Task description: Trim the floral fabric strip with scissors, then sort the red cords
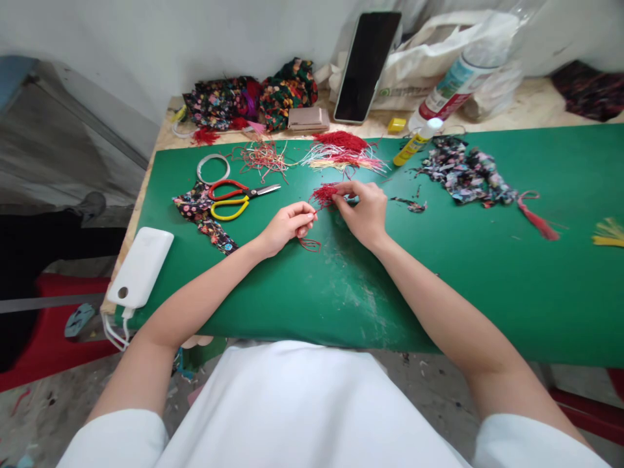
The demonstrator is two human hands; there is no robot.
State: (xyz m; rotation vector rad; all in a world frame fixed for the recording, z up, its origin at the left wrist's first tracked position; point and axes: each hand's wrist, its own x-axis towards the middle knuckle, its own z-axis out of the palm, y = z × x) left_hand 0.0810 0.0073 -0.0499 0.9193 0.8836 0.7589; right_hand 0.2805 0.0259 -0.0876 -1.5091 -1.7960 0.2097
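Note:
Between my hands is a red tassel with loose, spread threads. My right hand pinches its strands from the right. My left hand is closed on the cord end of the tassel, and a thin red cord loop hangs below those fingers. Behind them lies a pile of red, white and yellow tassels. To its left is a heap of reddish cords. Scissors with one red and one yellow handle rest left of my left hand, blades slightly apart, beside a roll of tape.
A phone leans upright at the back, near a spray can and a glue stick. Floral fabric scraps and a pink tassel lie right. A white power bank with a cable sits at the left edge.

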